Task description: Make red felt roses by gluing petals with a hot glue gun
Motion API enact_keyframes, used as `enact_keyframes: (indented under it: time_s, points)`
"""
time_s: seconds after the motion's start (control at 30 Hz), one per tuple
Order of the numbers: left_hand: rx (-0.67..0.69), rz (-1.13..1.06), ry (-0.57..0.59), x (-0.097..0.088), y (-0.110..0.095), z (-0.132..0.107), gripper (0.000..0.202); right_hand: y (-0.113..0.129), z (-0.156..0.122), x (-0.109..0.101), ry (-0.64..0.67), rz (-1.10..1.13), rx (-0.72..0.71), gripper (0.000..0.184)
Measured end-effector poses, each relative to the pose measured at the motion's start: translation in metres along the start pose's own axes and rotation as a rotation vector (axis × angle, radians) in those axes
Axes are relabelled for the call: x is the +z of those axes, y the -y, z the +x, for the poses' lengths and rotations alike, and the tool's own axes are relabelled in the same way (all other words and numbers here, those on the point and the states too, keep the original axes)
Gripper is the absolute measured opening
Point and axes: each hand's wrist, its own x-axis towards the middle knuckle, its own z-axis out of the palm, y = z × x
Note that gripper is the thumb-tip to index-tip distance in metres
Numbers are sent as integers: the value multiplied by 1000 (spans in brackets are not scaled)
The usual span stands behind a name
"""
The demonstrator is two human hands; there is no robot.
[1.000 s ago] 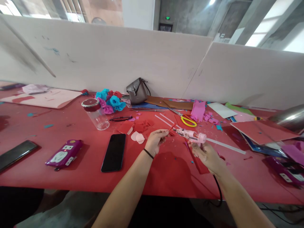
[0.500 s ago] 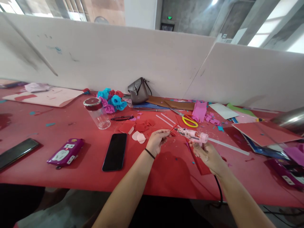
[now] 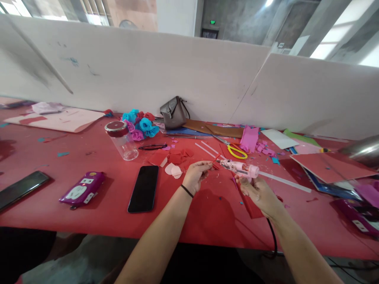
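Note:
My right hand is wrapped round the handle of a pink glue gun, its nozzle pointing left. A long translucent glue stick runs out of the gun's back end. Pinched in the fingertips of my left hand is a small strip of red paper, right at the nozzle; whether they touch I cannot tell. Red paper pieces and pale pink paper petals lie left of my left hand. Under the gun is a folded red paper sheet.
Yellow-handled scissors and loose glue sticks lie beyond my hands. To the left are a black phone, a purple power bank-like box, a clear jar and paper flowers. A grey bag leans on the white partition.
Both hands stay almost in place, still holding the glue gun and the red paper strip. The strip's tilt at the nozzle differs slightly. The view has shifted a little.

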Motion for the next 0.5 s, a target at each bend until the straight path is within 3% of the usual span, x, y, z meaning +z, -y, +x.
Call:
enact_keyframes:
  time_s: [0.2,0.37,0.5]
  points:
    - [18,12,6,0,2,2,14,1,4,0,-2,-45,-27,48]
    - [62,68,10,-1,4,4,16,21,8,2,-28,-211,-120,50]
    - [111,97,-2,-2,4,4,14,27,12,-11,-197,-381,-133,51]
